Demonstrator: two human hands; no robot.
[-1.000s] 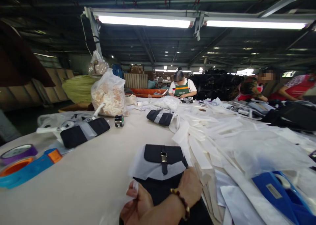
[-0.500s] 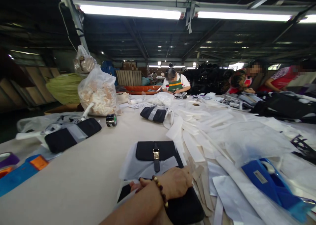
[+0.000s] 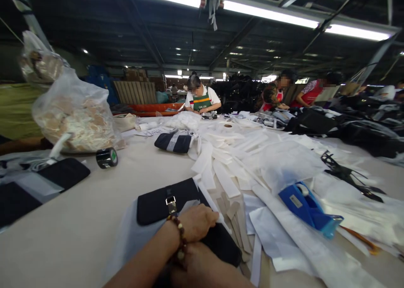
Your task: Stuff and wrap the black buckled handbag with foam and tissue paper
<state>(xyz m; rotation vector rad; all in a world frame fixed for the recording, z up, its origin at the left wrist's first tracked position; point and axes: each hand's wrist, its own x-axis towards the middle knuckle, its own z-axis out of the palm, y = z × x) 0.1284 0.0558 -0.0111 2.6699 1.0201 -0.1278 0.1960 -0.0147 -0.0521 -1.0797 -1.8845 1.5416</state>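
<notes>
Left hand: my left hand (image 3: 200,222), wearing a brown beaded bracelet (image 3: 181,239), is lying over the bag's right side, fingers curling at the edge; I am not able to tell whether they are pinching anything.
Right hand: my right hand (image 3: 192,258) is sitting beneath the crossing left forearm, its fingers mostly hiding, so I cannot tell its grasp.
Black bag: the flat black bag (image 3: 186,191) with a flap and a shiny metal buckle (image 3: 171,204) is lying slantwise on the surface under my hands.
Handling: I am judging it light and fairly soft, its flap looking firmer; the side edges are offering the best hold, while the buckle is looking easy to scratch.
Tissue: a translucent white tissue sheet (image 3: 129,233) is spreading out at the bag's left, seeming slippery and easy to tear.
Surface: the broad pale surface (image 3: 78,246) is carrying loose white strips (image 3: 227,178), a blue plastic tape dispenser (image 3: 298,204), a black tape roll (image 3: 106,158) and a black banded bundle (image 3: 173,142).
Room: a co-worker in a green apron (image 3: 202,102) is bending over the far end, beneath bright tube lights (image 3: 271,13).
</notes>
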